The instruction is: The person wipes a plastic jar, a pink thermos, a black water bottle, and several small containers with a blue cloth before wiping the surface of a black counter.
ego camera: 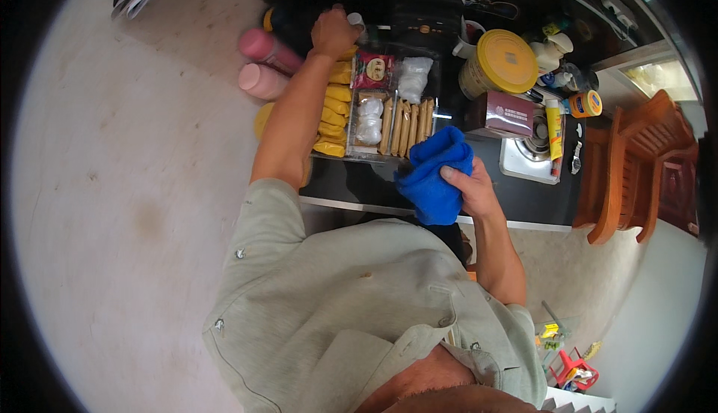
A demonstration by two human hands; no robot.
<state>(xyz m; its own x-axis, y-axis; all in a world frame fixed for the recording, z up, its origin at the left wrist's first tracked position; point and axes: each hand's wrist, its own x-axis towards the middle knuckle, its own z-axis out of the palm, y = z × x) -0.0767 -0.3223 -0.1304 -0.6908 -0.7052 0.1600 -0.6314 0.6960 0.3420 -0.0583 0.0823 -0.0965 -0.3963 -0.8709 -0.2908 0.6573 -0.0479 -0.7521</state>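
Note:
My left hand (335,32) reaches over the far left of a black glass-like tabletop (359,180), beside a small white-capped container (355,19). Its fingers are partly hidden, so whether it grips anything cannot be told. A crumpled blue cloth (437,183) is in my right hand (470,184), thumb on top, above the near table edge. Between the hands stands a clear divided tray (367,157) with brown wrapped sticks (412,124), white wrapped pieces (415,76) and a red packet (373,69). Yellow packets (335,113) line its left side.
Pink bottles (261,80) stand at the left edge. To the right are a yellow-lidded tub (506,60), a maroon box (501,114), a metal tray (513,160), a yellow tube (553,127) and a wristwatch (576,157). A wooden chair (608,177) adjoins the table's right end.

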